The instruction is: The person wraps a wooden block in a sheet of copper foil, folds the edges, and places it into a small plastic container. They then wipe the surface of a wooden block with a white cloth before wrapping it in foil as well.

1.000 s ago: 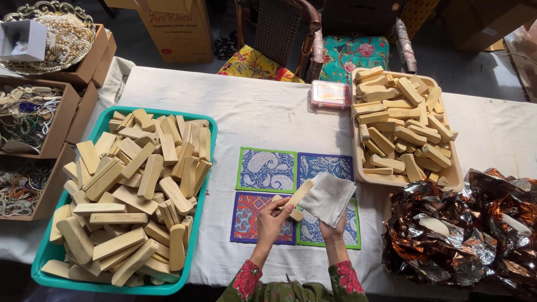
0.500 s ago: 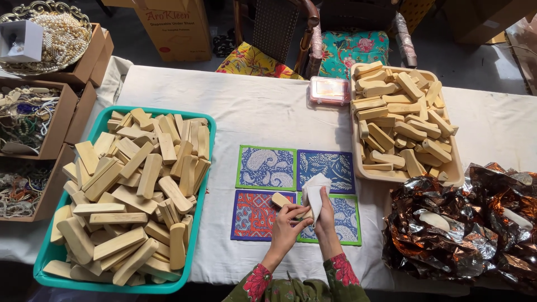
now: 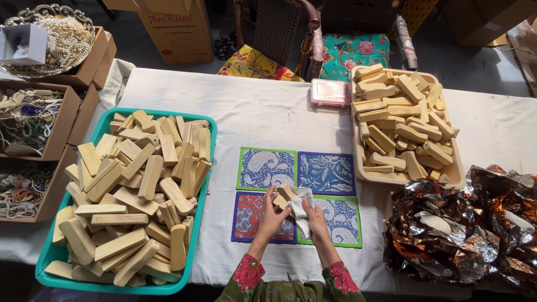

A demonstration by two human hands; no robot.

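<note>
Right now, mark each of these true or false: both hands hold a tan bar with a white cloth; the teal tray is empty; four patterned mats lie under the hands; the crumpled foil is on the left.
1. Both hands, left hand and right hand, hold a tan bar with a white cloth: true.
2. The teal plastic tray is empty: false, it is piled with tan bars.
3. Four patterned square mats lie under the hands: true.
4. The crumpled metallic foil is on the left: false, it lies at the right.
</note>
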